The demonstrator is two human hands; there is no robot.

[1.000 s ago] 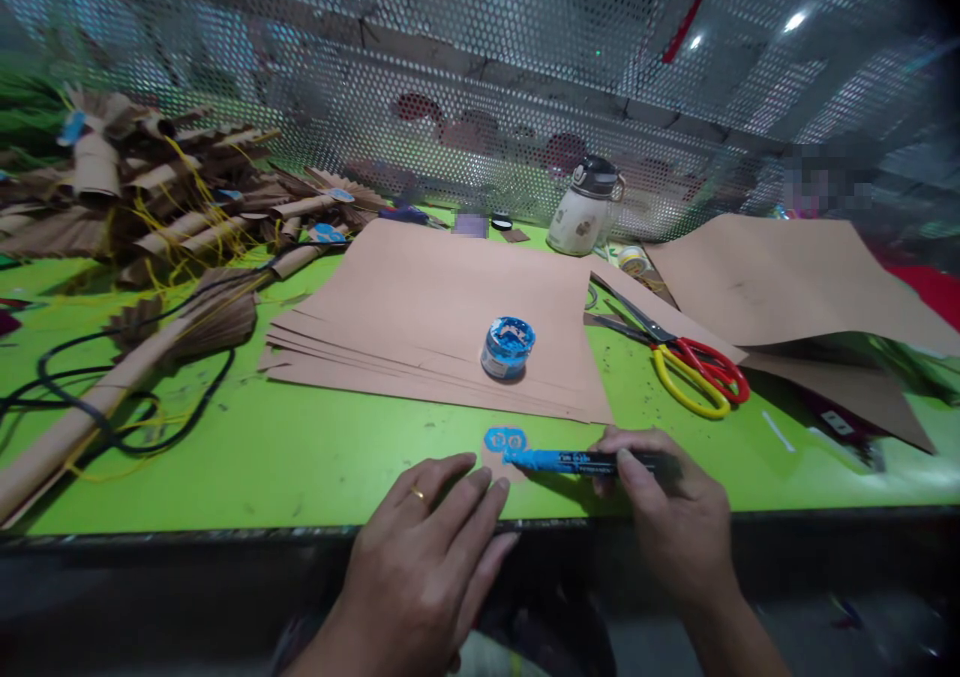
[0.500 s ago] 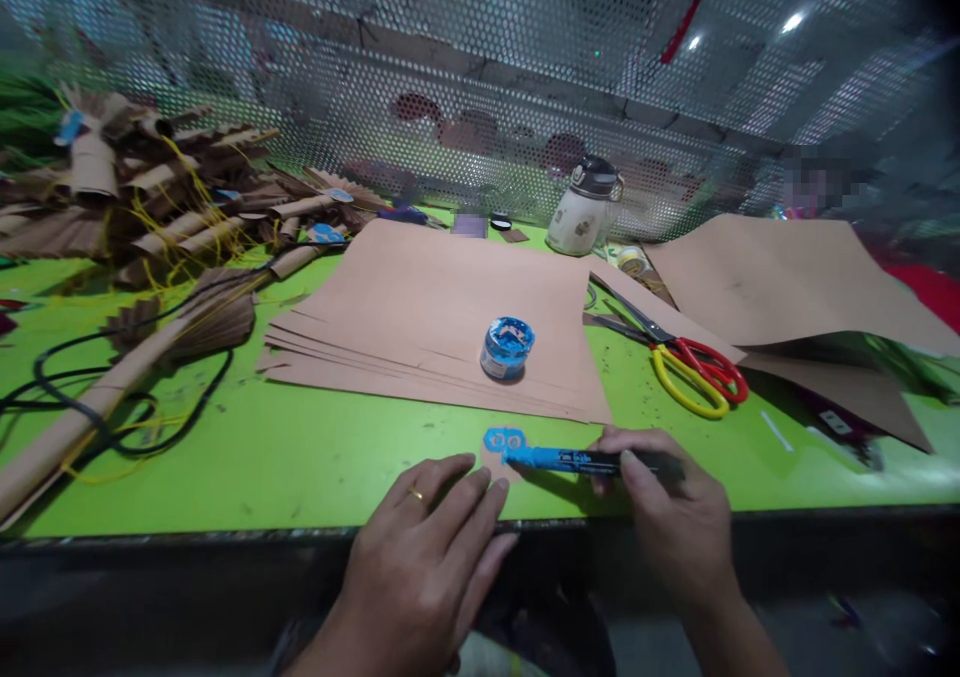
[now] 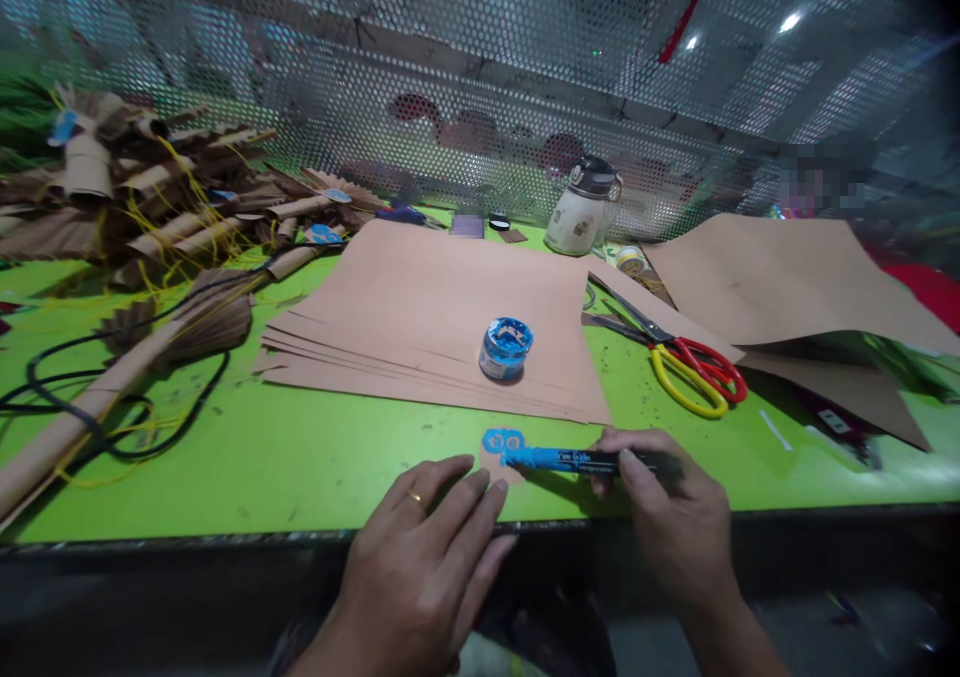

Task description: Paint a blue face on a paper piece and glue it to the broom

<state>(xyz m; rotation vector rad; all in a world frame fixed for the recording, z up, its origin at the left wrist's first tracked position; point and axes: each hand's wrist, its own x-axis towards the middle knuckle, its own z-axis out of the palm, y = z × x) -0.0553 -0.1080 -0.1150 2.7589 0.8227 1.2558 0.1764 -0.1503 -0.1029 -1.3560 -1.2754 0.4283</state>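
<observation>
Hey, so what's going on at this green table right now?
A person is putting blue paint on a small paper cutout. The right hand holds what looks like a blue-smeared marker, its tip at the cutout, whose upper part is mostly blue. The left hand seems to steady its lower edge. An open paint jar stands on stacked brown paper behind, and scissors lie open to the right.

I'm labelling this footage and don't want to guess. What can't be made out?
All in the head view:
Small paper piece: lower left edge hidden by the left hand.
Pen-shaped tool in the right hand: kind of tip masked by blue.
Blue jar: label print too small to read.
Long paper tube: near end cut off by the left picture edge.
</observation>
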